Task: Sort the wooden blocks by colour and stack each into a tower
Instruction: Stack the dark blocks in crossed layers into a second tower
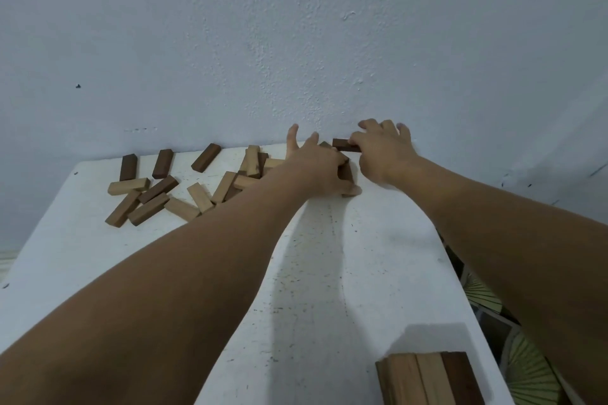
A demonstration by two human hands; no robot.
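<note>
Many loose blocks (184, 194) lie scattered left of both hands. The left hand (316, 171) steadies the dark stack (347, 174) with thumb curled against it, fingers splayed, likely bracing it. The right hand (381, 154) pinches a dark block (342, 144) above it. The table edge (437, 240) runs close on the right.

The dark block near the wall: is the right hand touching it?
Touching. The head view shows the right hand pinching one end of the dark block, its fingers wrapped over it.
</note>
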